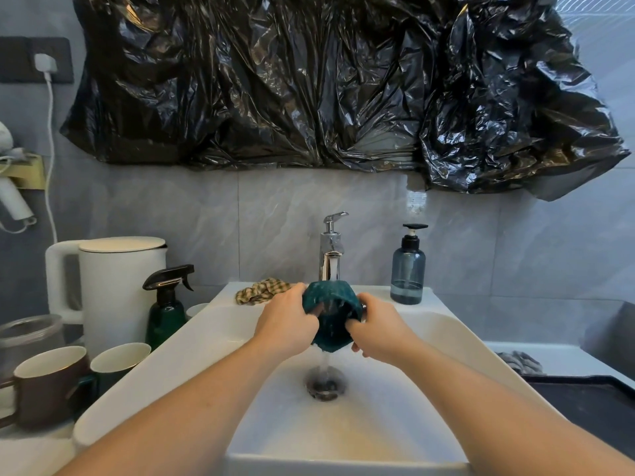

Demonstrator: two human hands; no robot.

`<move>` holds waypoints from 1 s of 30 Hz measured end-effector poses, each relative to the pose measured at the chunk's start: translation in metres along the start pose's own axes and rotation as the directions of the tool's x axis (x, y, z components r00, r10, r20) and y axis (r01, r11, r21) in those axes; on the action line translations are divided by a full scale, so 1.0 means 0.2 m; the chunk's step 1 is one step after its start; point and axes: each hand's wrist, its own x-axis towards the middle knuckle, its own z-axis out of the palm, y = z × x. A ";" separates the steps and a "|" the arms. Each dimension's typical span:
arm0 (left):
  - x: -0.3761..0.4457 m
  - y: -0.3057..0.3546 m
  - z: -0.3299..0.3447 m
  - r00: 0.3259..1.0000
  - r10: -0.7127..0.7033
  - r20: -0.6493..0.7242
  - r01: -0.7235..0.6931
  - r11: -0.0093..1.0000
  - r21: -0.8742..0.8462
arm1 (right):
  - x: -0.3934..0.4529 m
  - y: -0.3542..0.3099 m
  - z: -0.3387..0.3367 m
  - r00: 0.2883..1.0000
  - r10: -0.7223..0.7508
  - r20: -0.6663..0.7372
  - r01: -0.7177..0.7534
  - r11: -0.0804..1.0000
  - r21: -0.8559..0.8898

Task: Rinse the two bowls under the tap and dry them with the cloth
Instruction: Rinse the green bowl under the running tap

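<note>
Bowl rinsing is under way: a dark teal bowl (331, 317) sits tipped in the stream from the chrome tap (331, 250), held over the white sink (343, 431) just above the drain (325, 384). Water runs through and off its lower edge into the basin. Judging by this, the first half of the task is in hand and none of the drying has begun, since the checked cloth (263, 291) lies bunched and untouched on the back ledge of the sink, left of the tap. I cannot pick out a second bowl with certainty; the vessels at the left by the white kettle (120, 286) look like cups, so where the other bowl waits, or whether it is already rinsed, is not clear.

Both forearms reach forward from the bottom edge and meet at the bowl. The left hand (287, 321) wraps the bowl's left side, fingers curled over its rim, thumb side towards the tap. The right hand (378, 333) grips the right side, fingers curled round the wall and reaching under it. Between them the bowl is tilted, its opening turned partly towards the camera. A blue soap dispenser (408, 269) stands to the right of the tap, and a green spray bottle (166, 310) stands beside the kettle.
</note>
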 end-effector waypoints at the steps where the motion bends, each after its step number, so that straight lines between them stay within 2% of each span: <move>1: 0.00 0.00 0.00 0.999 -0.010 0.030 0.010 1.000 -0.013 | 0.00 0.00 0.00 0.999 0.001 -0.035 -0.002 1.000 -0.024; 5: 0.00 -0.01 0.02 0.997 0.034 0.073 -0.039 0.998 0.058 | 0.00 -0.01 -0.01 0.993 -0.038 -0.115 0.022 0.991 -0.133; 9: 0.00 -0.02 0.02 0.993 0.091 0.078 -0.098 0.992 0.081 | -0.02 -0.04 0.00 0.986 -0.116 -0.117 0.086 0.969 -0.233; 11: 0.00 -0.02 0.02 0.993 0.105 0.062 -0.110 0.990 0.083 | -0.02 -0.04 0.01 0.983 -0.137 -0.119 0.110 0.972 -0.208; 14: 0.01 -0.03 0.01 0.998 0.064 0.008 -0.064 0.998 0.026 | -0.01 -0.03 0.01 0.987 -0.122 -0.102 0.114 0.990 -0.081; 18: 0.03 -0.03 0.01 0.998 -0.014 -0.054 0.013 1.000 -0.029 | -0.01 -0.01 0.02 0.998 -0.054 0.021 0.055 0.996 -0.072; 20: 0.03 -0.03 0.01 0.998 -0.039 -0.053 0.036 0.998 -0.059 | 0.00 -0.01 0.02 0.999 -0.014 0.036 0.016 0.999 -0.033; 23: 0.02 -0.02 0.03 0.997 -0.071 0.044 0.077 0.987 -0.145 | 0.01 0.00 0.01 1.000 0.015 -0.027 -0.017 0.999 -0.051; 25: 0.01 -0.01 0.03 0.991 -0.089 0.098 0.101 0.986 -0.134 | 0.01 0.01 0.01 0.997 0.012 -0.077 -0.019 0.995 -0.098; 30: 0.00 0.00 0.02 0.998 -0.015 0.067 0.020 0.997 -0.075 | 0.02 0.01 0.01 0.989 0.001 -0.148 -0.023 0.988 -0.152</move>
